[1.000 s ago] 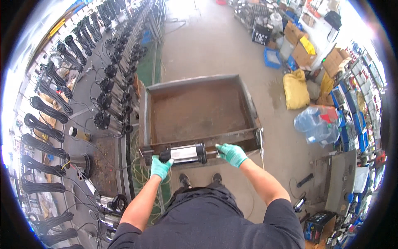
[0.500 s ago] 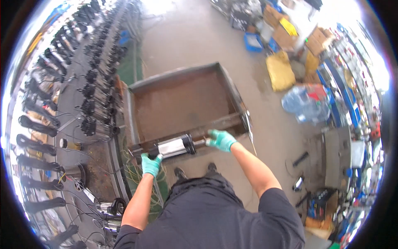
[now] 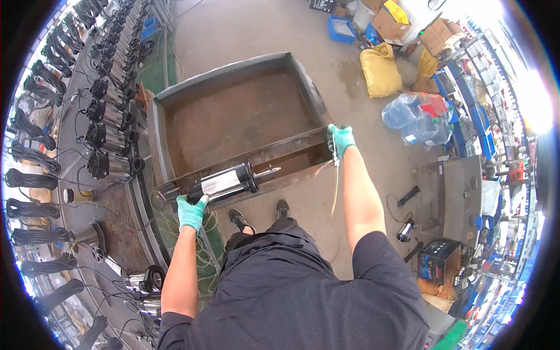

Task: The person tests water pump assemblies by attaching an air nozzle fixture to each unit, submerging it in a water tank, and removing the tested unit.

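A silver cylindrical motor with black ends and a pale label lies across the near edge of a rusty metal trough, its shaft pointing right. My left hand, in a green glove, holds the motor's left end, thumb and fingers apart around it. Over at the trough's right corner, my gloved right hand is closed on a metal fitting from which a thin yellowish hose hangs. The fingertips of this hand are partly hidden.
Rows of similar motors and coiled black cables line the bench at left. On the right are a yellow sack, clear plastic bottles, a blue crate and a grey metal cabinet.
My right hand has moved from beside the motor's shaft to the trough's right corner and taken hold of the hose fitting. My left hand stays at the motor's left end.
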The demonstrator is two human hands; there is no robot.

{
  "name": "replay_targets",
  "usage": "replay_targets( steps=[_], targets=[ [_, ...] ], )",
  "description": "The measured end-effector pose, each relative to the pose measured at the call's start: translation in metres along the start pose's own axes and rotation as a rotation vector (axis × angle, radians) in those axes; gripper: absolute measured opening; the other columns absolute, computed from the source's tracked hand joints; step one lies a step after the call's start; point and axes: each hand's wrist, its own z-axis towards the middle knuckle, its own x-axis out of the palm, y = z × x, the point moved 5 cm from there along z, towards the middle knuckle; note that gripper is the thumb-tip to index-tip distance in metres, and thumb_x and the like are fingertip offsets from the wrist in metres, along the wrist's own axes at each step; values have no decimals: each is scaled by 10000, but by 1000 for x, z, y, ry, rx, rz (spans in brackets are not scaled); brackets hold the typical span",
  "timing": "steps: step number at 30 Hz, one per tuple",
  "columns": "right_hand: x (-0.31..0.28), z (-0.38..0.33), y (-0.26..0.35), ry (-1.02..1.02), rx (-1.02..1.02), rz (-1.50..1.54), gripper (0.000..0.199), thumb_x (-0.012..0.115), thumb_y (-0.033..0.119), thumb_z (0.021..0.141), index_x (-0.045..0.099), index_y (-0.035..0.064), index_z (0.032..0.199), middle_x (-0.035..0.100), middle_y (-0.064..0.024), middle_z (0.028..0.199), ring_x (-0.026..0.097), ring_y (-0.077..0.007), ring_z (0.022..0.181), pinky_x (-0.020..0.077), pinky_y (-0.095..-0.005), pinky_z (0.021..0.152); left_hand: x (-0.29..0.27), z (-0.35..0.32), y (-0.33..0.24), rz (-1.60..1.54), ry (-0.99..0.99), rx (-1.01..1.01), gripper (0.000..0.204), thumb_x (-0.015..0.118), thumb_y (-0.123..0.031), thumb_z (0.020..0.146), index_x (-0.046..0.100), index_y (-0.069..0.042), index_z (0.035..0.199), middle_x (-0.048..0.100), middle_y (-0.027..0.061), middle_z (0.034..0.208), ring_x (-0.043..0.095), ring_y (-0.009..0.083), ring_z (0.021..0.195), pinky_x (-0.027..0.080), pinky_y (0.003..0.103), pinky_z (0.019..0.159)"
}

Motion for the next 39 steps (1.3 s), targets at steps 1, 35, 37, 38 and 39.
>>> replay_targets(
  steps=[1, 35, 37, 38, 39],
  targets=[
    [2, -3, 9, -82, -98, -151, 611, 706, 292, 1014, 380, 49, 1470, 693, -165, 996, 664, -252, 730, 566, -421, 664, 0, -1, 2, -25, 7, -29, 604, 913, -144, 826, 519, 48, 1242, 713, 149, 1174, 673, 228, 1017, 536, 347, 954],
    [145, -139, -58, 421, 97, 76, 189, 464, 72, 905, 629, 79, 812, 522, -31, 614, 352, -101, 413, 256, -271, 363, -15, 0, -19, 240, 30, -37, 664, 970, -348, 762, 595, 54, 1135, 772, 193, 1053, 728, 282, 921, 567, 396, 876],
    [145, -140, -57, 424, 108, 73, 188, 470, 77, 906, 633, 78, 811, 521, -31, 614, 355, -101, 413, 258, -272, 363, -15, 0, -17, 243, 33, -33, 663, 969, -346, 764, 595, 54, 1138, 770, 195, 1058, 727, 281, 923, 567, 397, 878],
    [146, -141, -56, 425, 105, 74, 187, 473, 78, 907, 634, 77, 813, 522, -31, 614, 359, -100, 414, 259, -272, 364, -15, 0, -15, 243, 41, -36, 663, 969, -343, 765, 596, 55, 1142, 768, 197, 1064, 726, 280, 925, 567, 396, 880],
    [145, -142, -56, 417, 108, 71, 185, 476, 80, 907, 635, 77, 814, 522, -31, 613, 362, -100, 415, 260, -272, 364, -14, 1, -14, 217, 58, -37, 662, 968, -341, 767, 597, 55, 1146, 767, 198, 1071, 724, 279, 927, 567, 394, 882]
  ],
)
